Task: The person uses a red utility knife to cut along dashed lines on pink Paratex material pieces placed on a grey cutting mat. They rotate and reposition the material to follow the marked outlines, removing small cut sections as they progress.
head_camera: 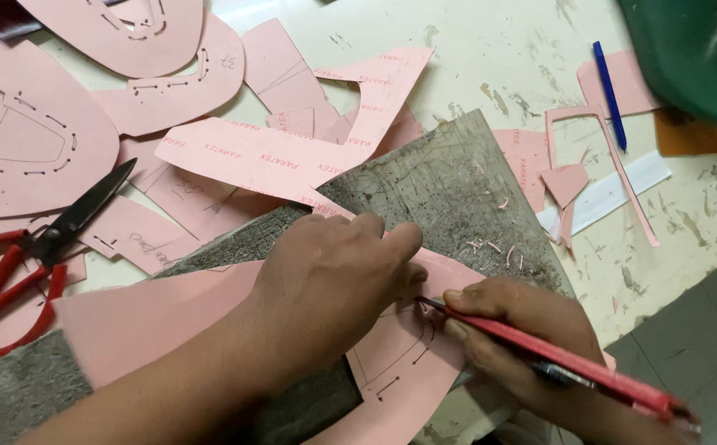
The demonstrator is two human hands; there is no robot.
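Two hands in view, both at the near edge of the table [498, 49].

Left hand [333, 280]: palm down, fingers curled loosely, pressing flat on one pink paperboard pattern piece [412, 367]. Nothing gripped; only holding the piece down.

Right hand [515, 330]: closed around one red-handled craft knife [556, 354], thumb and forefinger pinching near the front. Blade tip touching the pattern piece just beside the left hand's knuckles.

Pattern piece: lying on one grey, heavily scored cutting board [449, 189], partly under the left hand, rounded end hanging past the board toward the near edge. Several short slots and drawn lines visible on it. A few pink slivers scattered over the board.

One pair of scissors [28, 264], red handles and black blades, at the left edge of the table, blades shut, resting on pink sheets.

One blue pen [610, 95] toward the far right of the table, lying on a pink offcut [614, 82].

One dark green object [688, 49] at the far right corner, kind not discernible; one orange sheet [700, 136] beneath it.

One white strip [614, 194] right of the board, with two or three pink scraps [564, 181] on and beside it.

Pile of pink pattern pieces [169, 91] across the far left of the table, overlapping; exact count not possible, at least eight.
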